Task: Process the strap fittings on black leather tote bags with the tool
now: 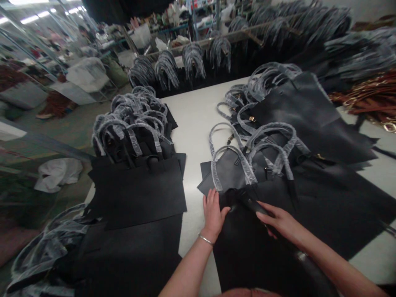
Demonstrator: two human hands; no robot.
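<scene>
You have the black panel (244,247) below and between your hands. Your right hand (274,220) is closed round a dark strip (252,204) — its lower end is hard to make out — slanting up and leftward to the panel's top edge. Your left hand (214,212) rests there, thumb spread, nearer the wrapped handle (246,170) just beyond. Leftward, across the tabletop (192,144), lies a pile (139,194); well beyond both hands, a rack (241,36).

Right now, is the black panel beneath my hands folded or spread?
Spread: the black panel lies flat, with your left hand at its upper left corner. I cannot tell beyond the picture's edge.
</scene>
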